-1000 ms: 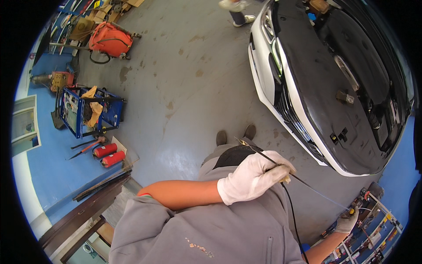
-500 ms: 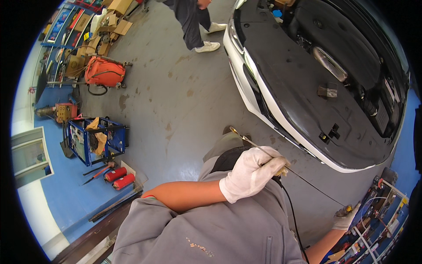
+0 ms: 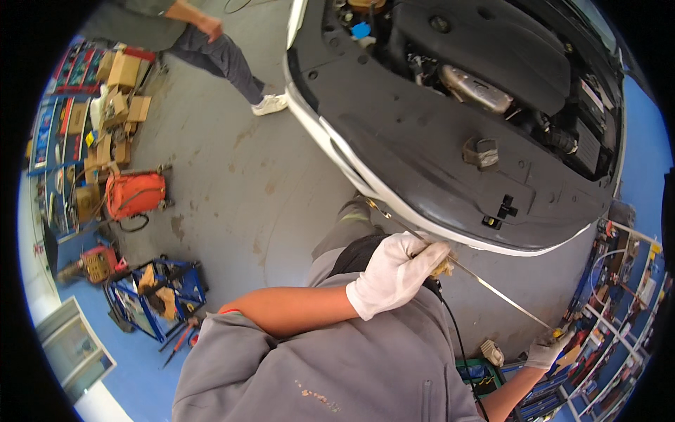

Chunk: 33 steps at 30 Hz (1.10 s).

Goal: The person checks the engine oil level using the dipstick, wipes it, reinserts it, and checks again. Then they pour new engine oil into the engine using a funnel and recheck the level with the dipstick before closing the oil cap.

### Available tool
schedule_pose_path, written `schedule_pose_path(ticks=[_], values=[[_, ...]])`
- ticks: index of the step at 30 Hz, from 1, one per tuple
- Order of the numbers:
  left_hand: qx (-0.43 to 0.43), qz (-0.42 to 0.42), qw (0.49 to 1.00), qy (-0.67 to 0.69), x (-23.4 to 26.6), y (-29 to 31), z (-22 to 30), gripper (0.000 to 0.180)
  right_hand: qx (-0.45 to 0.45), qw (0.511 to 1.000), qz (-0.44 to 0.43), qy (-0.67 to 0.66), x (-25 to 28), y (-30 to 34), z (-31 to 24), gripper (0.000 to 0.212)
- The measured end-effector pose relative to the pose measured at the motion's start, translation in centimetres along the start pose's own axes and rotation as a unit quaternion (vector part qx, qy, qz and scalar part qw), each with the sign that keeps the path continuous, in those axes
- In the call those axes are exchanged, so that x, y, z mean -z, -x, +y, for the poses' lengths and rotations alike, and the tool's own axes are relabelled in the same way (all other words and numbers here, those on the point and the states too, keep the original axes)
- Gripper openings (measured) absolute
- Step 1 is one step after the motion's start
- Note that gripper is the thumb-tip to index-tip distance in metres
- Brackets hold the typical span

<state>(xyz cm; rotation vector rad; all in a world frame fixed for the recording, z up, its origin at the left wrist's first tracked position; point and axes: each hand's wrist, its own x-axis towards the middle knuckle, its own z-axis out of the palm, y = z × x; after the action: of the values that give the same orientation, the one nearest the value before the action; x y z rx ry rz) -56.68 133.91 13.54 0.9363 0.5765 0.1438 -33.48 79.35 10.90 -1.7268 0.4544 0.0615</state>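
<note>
A long, thin oil dipstick (image 3: 500,292) slants across in front of my body. My left hand (image 3: 398,273), in a white glove, is closed around its middle, with a bit of yellowish rag-like material (image 3: 443,266) showing at the fingers. The dipstick's brownish tip sticks out past this hand toward the car's front edge. Out at the lower right, my gloved right hand (image 3: 548,349) is closed on the dipstick's yellow handle end. The fingers there are small and partly hidden.
Ahead is a white car (image 3: 415,211) with its engine bay exposed; a dark, crumpled-looking item (image 3: 481,152) lies on its front cover. Tool racks (image 3: 619,309) stand right, a blue cart (image 3: 156,295) and red machine (image 3: 135,195) left. Another person (image 3: 221,60) stands at the far left.
My view has turned, so the car sits further left and nearer. Both hands keep their hold on the dipstick. The other person appears further left, with more of the body visible.
</note>
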Motion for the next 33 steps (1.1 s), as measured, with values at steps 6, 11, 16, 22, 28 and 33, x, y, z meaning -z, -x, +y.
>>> schedule_pose_path(ticks=[6, 11, 16, 22, 28, 33], values=[[0.045, -0.079, 0.996, 0.024, 0.0, -6.9, 5.1, 0.031, -0.016, 0.938, -0.140, -0.316, -14.1, 7.8, -4.8, 0.038], [0.041, -0.131, 0.990, 0.041, 0.0, -10.5, 8.2, 0.029, -0.067, 0.959, -0.081, -0.262, -26.9, 15.1, -6.8, 0.026], [0.044, -0.143, 0.987, 0.056, 0.2, -11.1, 9.7, 0.028, 0.060, 0.912, -0.358, -0.193, -35.7, 17.6, -10.6, 0.036], [0.041, -0.108, 0.988, 0.100, 1.6, -9.6, 9.3, 0.031, 0.089, 0.875, -0.430, -0.204, -38.4, 16.5, -12.4, 0.035], [-0.190, -0.051, 0.911, -0.361, 2.1, -10.9, 4.0, 0.027, 0.124, 0.859, -0.448, -0.215, -35.1, 13.4, -13.1, 0.030], [-0.225, -0.033, 0.692, -0.685, -0.3, -21.8, -1.0, 0.043, 0.134, 0.875, -0.369, -0.285, -28.6, 12.8, -13.4, 0.027]])
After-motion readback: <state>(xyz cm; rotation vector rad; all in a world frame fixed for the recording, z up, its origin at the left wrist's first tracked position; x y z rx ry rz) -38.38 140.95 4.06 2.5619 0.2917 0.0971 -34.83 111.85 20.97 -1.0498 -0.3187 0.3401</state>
